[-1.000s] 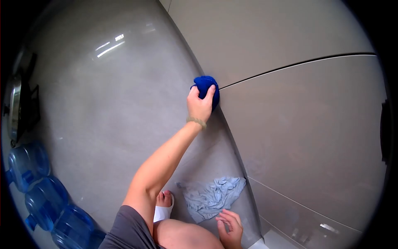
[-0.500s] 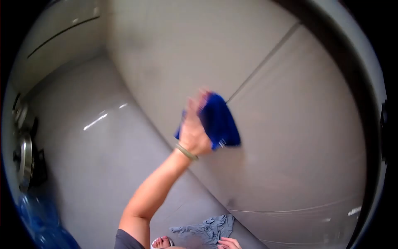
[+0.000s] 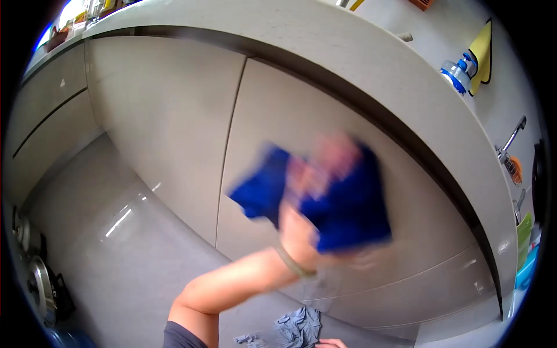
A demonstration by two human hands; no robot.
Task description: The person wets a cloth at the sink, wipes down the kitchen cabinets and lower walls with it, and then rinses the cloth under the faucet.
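My left hand point(image 3: 299, 214), with a bracelet at the wrist, grips a bunched blue cloth point(image 3: 354, 217) before the beige cabinet doors. Motion blurs the fingers, and parts of the cloth spread out on both sides of the hand. At the bottom edge, only the fingers of my right hand point(image 3: 332, 343) show, apart and holding nothing visible. Beside them, a crumpled grey-blue cloth point(image 3: 299, 326) lies on the floor.
A pale countertop point(image 3: 348, 64) curves over the cabinet doors point(image 3: 168, 122). On it are a blue-topped bottle point(image 3: 455, 76), a yellow cloth point(image 3: 480, 58) and a faucet point(image 3: 512, 138). Lidded pots point(image 3: 42, 287) and a blue water jug point(image 3: 68, 338) stand at the lower left.
My left hand has moved from the base of the cabinet up and right across the doors with the blue cloth, which has spread out. The view has tilted up, bringing the countertop in.
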